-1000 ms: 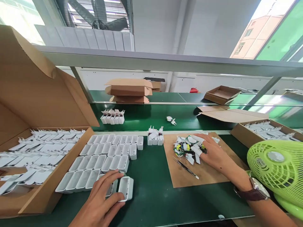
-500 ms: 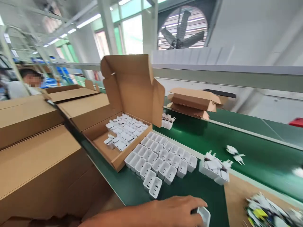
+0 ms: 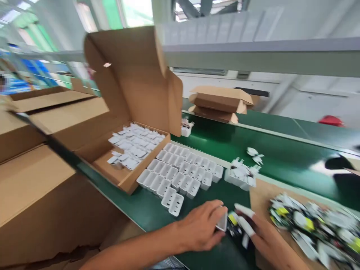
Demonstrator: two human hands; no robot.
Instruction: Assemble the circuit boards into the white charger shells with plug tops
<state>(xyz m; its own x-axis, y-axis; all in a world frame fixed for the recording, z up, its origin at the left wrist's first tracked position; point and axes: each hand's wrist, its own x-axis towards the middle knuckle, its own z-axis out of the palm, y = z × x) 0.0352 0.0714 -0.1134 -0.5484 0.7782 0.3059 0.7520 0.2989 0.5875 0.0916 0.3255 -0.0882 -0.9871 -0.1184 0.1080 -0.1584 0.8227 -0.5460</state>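
Observation:
My left hand [image 3: 201, 227] is closed round a white charger shell [image 3: 222, 221] low over the green bench. My right hand [image 3: 260, 232], with white finger cots on its fingertips, meets it from the right, pinching a small circuit board with a yellow part [image 3: 233, 220] right at the shell's mouth. Rows of empty white shells [image 3: 180, 174] stand just beyond my left hand. A blurred heap of circuit boards [image 3: 309, 223] lies on a brown cardboard sheet [image 3: 260, 193] to the right.
An open cardboard box [image 3: 126, 180] holds white plug parts [image 3: 133, 146] at left. Large closed cartons [image 3: 33, 176] stand at far left. A cluster of finished plugs [image 3: 240, 174] and loose plugs [image 3: 254, 153] sit on the green conveyor [image 3: 281, 157]. Flat boxes [image 3: 219, 103] lie behind.
My view swung left, then settled. My left hand carried a shell rightwards from the rows. My right hand left the heap and came to the shell with a board.

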